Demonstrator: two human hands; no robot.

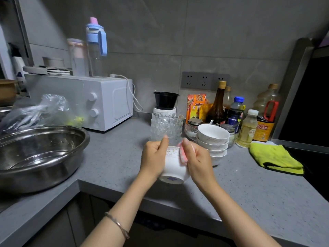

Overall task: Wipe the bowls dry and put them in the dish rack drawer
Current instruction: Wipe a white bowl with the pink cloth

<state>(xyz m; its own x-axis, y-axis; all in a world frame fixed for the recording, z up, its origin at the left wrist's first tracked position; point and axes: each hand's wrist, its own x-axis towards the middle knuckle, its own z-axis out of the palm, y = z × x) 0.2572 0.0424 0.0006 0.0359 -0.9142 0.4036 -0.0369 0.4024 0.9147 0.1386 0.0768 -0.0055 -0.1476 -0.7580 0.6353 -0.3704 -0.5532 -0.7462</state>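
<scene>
The white bowl point(173, 165) was held tilted above the countertop point(114, 157), near its front edge, foot ring toward the camera. The left hand point(154, 158) gripped its left rim, thumb up. The right hand point(198, 159) pinched a pink cloth point(183, 155) against its right rim. Just behind stood one stack of white bowls point(212, 141), four at least, beside one stack of glass bowls point(167, 126).
</scene>
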